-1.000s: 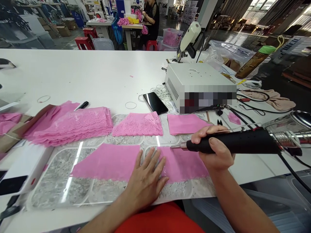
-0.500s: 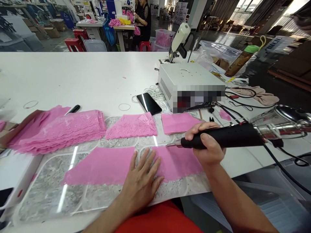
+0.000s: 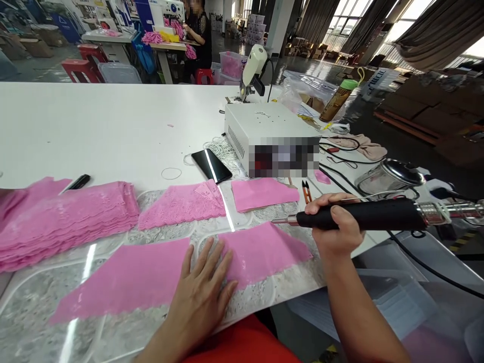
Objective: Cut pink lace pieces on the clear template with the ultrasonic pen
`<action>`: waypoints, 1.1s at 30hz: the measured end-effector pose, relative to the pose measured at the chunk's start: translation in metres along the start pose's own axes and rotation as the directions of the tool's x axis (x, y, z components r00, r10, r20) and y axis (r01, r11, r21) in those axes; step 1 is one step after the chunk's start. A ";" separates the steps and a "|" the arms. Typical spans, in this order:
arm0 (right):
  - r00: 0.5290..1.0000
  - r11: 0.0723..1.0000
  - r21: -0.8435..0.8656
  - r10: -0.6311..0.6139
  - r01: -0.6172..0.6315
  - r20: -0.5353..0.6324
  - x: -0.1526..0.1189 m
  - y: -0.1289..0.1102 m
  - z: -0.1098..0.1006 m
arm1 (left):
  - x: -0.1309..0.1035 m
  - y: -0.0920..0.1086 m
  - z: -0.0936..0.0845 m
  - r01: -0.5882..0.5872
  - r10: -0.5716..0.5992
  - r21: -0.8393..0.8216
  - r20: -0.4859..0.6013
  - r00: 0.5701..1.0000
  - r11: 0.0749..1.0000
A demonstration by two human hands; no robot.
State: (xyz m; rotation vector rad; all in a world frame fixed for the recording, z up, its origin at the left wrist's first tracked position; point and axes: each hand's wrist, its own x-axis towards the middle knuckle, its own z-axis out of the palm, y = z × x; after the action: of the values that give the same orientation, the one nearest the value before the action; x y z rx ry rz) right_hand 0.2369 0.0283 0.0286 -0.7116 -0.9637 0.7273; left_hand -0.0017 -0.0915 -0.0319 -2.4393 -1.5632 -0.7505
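Note:
My left hand (image 3: 204, 285) lies flat with fingers spread, its fingertips over the gap between two pink fabric pieces. The left piece (image 3: 132, 275) is long with a slanted end; the right piece (image 3: 257, 254) has a raised fold near its right end. My right hand (image 3: 338, 224) is wrapped round a corded black-handled tool (image 3: 381, 214) with a thin metal tip. That tip points left at the right piece's upper corner; whether it touches the cloth I cannot tell. Behind lie a pink lace piece (image 3: 185, 201) and a smaller pink piece (image 3: 262, 194).
A thick stack of pink lace pieces (image 3: 68, 219) lies at the left. A phone (image 3: 212, 165), a grey box (image 3: 272, 118) with cables, small snips (image 3: 306, 191) and a glass jar (image 3: 389, 176) stand or lie behind. Plastic bins (image 3: 363, 302) sit below the table's right edge.
The view has swung right. The tool's tip has shifted right along the right piece's upper edge, and that piece's right end is now creased upward. My left hand stays flat.

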 end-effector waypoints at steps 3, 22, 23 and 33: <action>1.000 1.000 0.000 0.003 -0.003 0.018 0.000 0.002 -0.001 | 0.000 0.000 0.000 0.008 -0.008 0.005 0.009 1.000 1.000; 0.997 0.999 0.022 0.046 -0.048 0.067 -0.006 0.000 0.005 | 0.000 0.001 -0.002 0.014 -0.015 0.016 0.026 1.000 1.000; 0.996 0.998 0.021 0.051 -0.053 0.075 -0.007 0.001 0.007 | 0.000 0.001 -0.002 0.014 -0.014 0.020 0.025 1.000 1.000; 0.989 0.995 0.039 0.089 -0.094 0.120 -0.011 0.006 0.012 | 0.001 0.002 -0.001 0.011 -0.011 0.013 0.020 1.000 1.000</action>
State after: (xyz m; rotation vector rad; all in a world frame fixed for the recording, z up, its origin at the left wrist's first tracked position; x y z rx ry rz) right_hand 0.2209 0.0255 0.0233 -0.6834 -1.0242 0.8769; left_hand -0.0002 -0.0918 -0.0306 -2.4383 -1.5852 -0.7169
